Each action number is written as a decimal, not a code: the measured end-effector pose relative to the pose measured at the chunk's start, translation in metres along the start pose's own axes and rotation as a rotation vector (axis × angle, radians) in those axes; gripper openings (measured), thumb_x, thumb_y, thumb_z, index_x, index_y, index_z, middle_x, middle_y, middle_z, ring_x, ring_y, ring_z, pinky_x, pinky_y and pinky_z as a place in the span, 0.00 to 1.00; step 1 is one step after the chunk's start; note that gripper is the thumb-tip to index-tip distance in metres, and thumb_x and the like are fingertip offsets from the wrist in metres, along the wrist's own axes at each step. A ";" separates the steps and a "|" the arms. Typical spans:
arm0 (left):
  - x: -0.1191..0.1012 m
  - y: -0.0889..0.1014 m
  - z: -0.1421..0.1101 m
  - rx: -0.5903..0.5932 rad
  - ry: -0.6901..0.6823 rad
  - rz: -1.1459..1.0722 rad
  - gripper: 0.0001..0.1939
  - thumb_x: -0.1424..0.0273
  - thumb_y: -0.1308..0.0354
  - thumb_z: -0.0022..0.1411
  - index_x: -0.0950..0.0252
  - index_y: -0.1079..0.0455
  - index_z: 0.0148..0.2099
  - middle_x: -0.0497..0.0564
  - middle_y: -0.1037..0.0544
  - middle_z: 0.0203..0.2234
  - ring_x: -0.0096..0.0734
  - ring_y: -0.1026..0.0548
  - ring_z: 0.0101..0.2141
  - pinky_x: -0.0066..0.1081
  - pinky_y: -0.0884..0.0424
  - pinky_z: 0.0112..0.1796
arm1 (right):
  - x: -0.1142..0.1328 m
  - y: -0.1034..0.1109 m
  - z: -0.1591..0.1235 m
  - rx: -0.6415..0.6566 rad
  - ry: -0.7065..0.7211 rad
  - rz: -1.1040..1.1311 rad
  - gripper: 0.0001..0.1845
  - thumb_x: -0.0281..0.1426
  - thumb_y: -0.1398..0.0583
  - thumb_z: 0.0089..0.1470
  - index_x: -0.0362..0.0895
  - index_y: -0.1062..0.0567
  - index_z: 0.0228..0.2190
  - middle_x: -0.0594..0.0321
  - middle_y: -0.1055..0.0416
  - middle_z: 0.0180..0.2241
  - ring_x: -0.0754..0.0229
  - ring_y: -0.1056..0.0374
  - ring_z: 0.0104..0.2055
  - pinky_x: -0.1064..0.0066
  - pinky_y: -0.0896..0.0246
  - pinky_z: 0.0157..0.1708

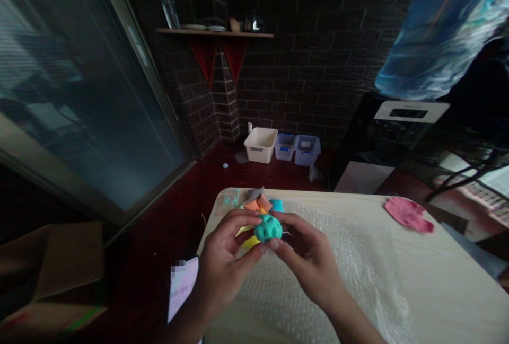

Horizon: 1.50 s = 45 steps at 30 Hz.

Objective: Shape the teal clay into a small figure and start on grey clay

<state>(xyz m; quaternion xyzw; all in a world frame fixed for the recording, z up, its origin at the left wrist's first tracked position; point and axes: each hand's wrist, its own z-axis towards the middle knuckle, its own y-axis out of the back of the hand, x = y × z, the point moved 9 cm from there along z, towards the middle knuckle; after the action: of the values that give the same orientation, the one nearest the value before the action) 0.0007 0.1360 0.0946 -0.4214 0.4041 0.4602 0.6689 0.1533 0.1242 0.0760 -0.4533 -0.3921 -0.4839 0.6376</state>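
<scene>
A teal lump of clay, dented on its surface, is pinched between both my hands above the table's left end. My left hand grips it from the left with thumb and fingers closed on it. My right hand holds it from the right, fingertips pressed into it. Just behind the lump lie small pieces of orange clay, blue clay and yellow clay on the table.
The light wooden table carries a sheet of bubble wrap and a flat pink clay piece at its far right. A pale card hangs off the left edge. Plastic bins stand on the floor by the brick wall.
</scene>
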 end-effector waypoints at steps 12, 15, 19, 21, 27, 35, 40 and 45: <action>0.014 0.001 0.000 0.043 0.211 -0.063 0.21 0.68 0.30 0.63 0.62 0.23 0.57 0.60 0.20 0.57 0.52 0.24 0.59 0.38 0.21 0.53 | 0.008 -0.002 -0.002 0.058 0.078 0.023 0.22 0.26 0.31 0.59 0.54 0.23 0.53 0.57 0.23 0.55 0.50 0.26 0.58 0.54 0.30 0.60; 0.014 0.002 0.000 0.042 0.217 -0.063 0.21 0.69 0.29 0.62 0.62 0.23 0.57 0.60 0.19 0.57 0.51 0.22 0.58 0.39 0.21 0.54 | 0.011 0.000 -0.002 0.049 0.119 -0.046 0.24 0.25 0.32 0.59 0.55 0.23 0.55 0.57 0.26 0.59 0.48 0.29 0.61 0.53 0.31 0.61; 0.010 0.002 0.001 0.033 0.188 -0.084 0.21 0.71 0.29 0.61 0.62 0.22 0.56 0.58 0.19 0.57 0.47 0.20 0.55 0.38 0.21 0.54 | 0.018 -0.002 -0.002 0.056 0.174 -0.137 0.27 0.27 0.31 0.58 0.56 0.24 0.57 0.56 0.29 0.60 0.46 0.32 0.62 0.51 0.29 0.58; 0.011 0.002 0.000 0.036 0.189 -0.087 0.20 0.71 0.28 0.61 0.61 0.22 0.55 0.57 0.19 0.56 0.45 0.19 0.54 0.37 0.20 0.53 | 0.021 -0.002 -0.002 0.049 0.201 -0.209 0.27 0.29 0.30 0.57 0.57 0.24 0.57 0.56 0.28 0.57 0.46 0.30 0.60 0.51 0.28 0.56; 0.024 -0.001 0.001 0.052 0.246 -0.084 0.20 0.69 0.29 0.61 0.64 0.23 0.55 0.58 0.18 0.53 0.42 0.18 0.50 0.36 0.20 0.50 | 0.013 0.003 -0.001 0.031 0.180 -0.324 0.22 0.32 0.30 0.59 0.53 0.24 0.54 0.56 0.23 0.51 0.49 0.25 0.52 0.53 0.25 0.51; 0.052 -0.008 -0.005 0.047 0.254 0.000 0.20 0.65 0.30 0.62 0.66 0.23 0.54 0.59 0.17 0.49 0.39 0.18 0.45 0.36 0.19 0.45 | -0.008 0.018 -0.001 0.111 0.005 -0.313 0.15 0.35 0.32 0.61 0.49 0.21 0.50 0.54 0.22 0.51 0.51 0.23 0.49 0.58 0.23 0.49; 0.059 -0.013 -0.018 0.039 0.263 0.049 0.21 0.62 0.28 0.60 0.67 0.23 0.52 0.60 0.17 0.47 0.40 0.18 0.42 0.37 0.20 0.44 | -0.018 0.025 -0.012 0.201 -0.125 -0.278 0.21 0.35 0.31 0.61 0.48 0.24 0.54 0.53 0.21 0.49 0.52 0.21 0.44 0.56 0.22 0.47; 0.061 -0.019 -0.030 0.040 0.273 0.056 0.21 0.61 0.29 0.60 0.67 0.22 0.51 0.59 0.17 0.45 0.39 0.17 0.40 0.37 0.19 0.42 | -0.015 0.026 -0.021 0.245 -0.181 -0.258 0.22 0.36 0.30 0.60 0.47 0.23 0.54 0.53 0.20 0.47 0.51 0.21 0.45 0.57 0.22 0.46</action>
<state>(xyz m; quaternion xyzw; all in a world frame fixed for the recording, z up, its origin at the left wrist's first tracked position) 0.0297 0.1202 0.0323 -0.4551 0.5119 0.4092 0.6028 0.1767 0.1109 0.0512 -0.3599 -0.5587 -0.4677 0.5827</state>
